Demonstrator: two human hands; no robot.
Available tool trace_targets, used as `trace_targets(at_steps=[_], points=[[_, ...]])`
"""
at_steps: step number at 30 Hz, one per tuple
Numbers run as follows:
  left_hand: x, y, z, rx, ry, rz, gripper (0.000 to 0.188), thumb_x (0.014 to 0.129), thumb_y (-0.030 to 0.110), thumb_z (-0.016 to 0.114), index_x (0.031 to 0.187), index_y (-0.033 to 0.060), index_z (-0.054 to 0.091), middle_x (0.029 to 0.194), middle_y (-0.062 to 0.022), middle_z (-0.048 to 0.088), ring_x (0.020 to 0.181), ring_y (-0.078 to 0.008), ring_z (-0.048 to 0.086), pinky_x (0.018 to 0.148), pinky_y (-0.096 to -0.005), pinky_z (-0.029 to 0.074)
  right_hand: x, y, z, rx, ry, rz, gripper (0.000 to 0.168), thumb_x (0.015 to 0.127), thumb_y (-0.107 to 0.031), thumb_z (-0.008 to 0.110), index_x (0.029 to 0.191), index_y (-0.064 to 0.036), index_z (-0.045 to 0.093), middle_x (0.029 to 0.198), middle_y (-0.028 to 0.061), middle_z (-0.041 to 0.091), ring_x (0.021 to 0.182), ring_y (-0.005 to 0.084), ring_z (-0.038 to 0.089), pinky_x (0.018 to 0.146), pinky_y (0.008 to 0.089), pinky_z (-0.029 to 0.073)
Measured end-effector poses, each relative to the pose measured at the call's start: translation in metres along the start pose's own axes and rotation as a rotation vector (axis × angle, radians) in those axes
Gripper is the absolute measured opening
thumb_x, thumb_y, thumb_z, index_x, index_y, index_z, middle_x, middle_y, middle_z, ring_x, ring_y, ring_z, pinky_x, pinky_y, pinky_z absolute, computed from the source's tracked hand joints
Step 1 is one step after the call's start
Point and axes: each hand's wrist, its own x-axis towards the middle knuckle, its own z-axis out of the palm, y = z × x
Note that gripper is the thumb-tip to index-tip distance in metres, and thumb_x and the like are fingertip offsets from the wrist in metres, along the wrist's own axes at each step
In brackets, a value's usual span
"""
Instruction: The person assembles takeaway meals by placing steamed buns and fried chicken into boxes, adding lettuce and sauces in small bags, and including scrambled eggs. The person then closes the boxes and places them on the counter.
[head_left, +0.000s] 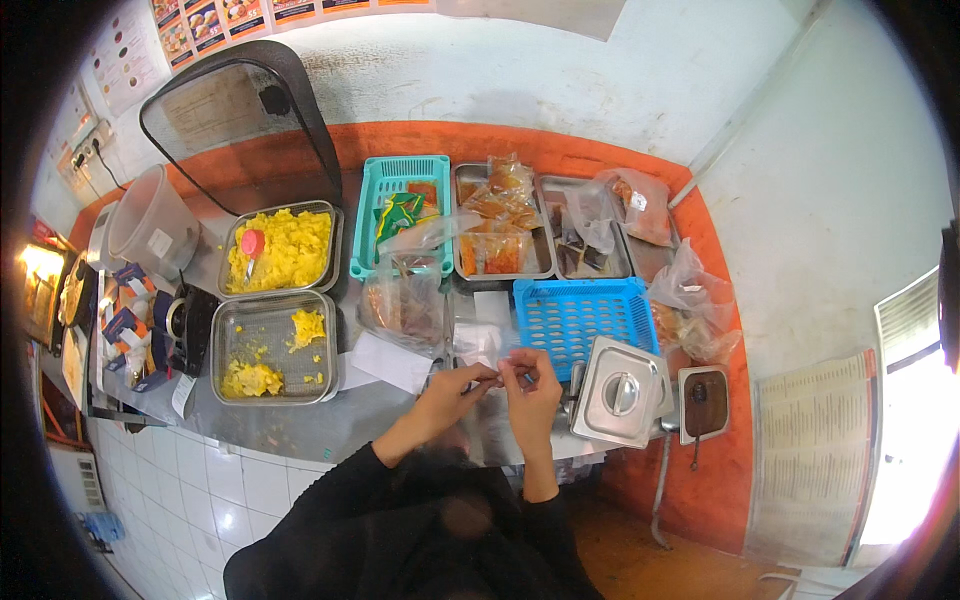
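Note:
My left hand and my right hand meet fingertip to fingertip above the front of the metal counter. Between them they pinch what looks like a small clear plastic bag; its outline is blurred and partly covered by my fingers. Just beyond lies a pair of scissors, next to a large clear bag with reddish-brown contents. Sheets of white paper lie left of my left hand. An oval-slotted blue plastic basket stands right behind my right hand.
At left stand a tray of yellow mash with a red-handled scoop and a tray with yellow remnants. Behind are a turquoise basket and a steel pan of sauce sachets. Steel lids and a brown sauce container are at right.

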Motion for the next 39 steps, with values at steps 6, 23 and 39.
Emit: trace_targets(at_steps=[6,23,39], points=[[-0.008,-0.008,-0.003,-0.063,0.145,0.075,0.012,0.078,0.001,0.073,0.084,0.0001,0.062,0.089,-0.0036,0.057,0.078,-0.0115,0.054,0.068,-0.0252,0.044,-0.023,0.009,-0.021,-0.197,-0.099,-0.098,0.011,0.084,0.001,0.069,0.092,0.003,0.063,0.084,0.0062,0.065,0.079,0.0106,0.063,0.069,0.0242,0.052],[-0.039,-0.028,0.030,-0.341,-0.221,-0.117,0.013,0.092,0.015,0.064,0.095,0.0026,0.059,0.090,-0.0016,0.060,0.088,-0.0106,0.057,0.078,-0.0284,0.047,-0.073,0.001,-0.050,-0.395,-0.334,0.031,0.013,0.092,-0.010,0.058,0.097,0.002,0.058,0.079,0.0154,0.066,0.075,0.0219,0.066,0.066,0.0303,0.049],[-0.035,0.028,0.039,0.775,-0.039,0.281,0.014,0.089,0.023,0.057,0.083,0.0109,0.059,0.078,-0.0019,0.061,0.080,-0.0228,0.060,0.083,-0.0424,0.032,-0.069,0.005,-0.055,-0.794,-0.175,-0.091,0.017,0.088,-0.018,0.058,0.088,-0.001,0.054,0.074,0.0203,0.060,0.070,0.0414,0.059,0.062,0.0491,0.045]])
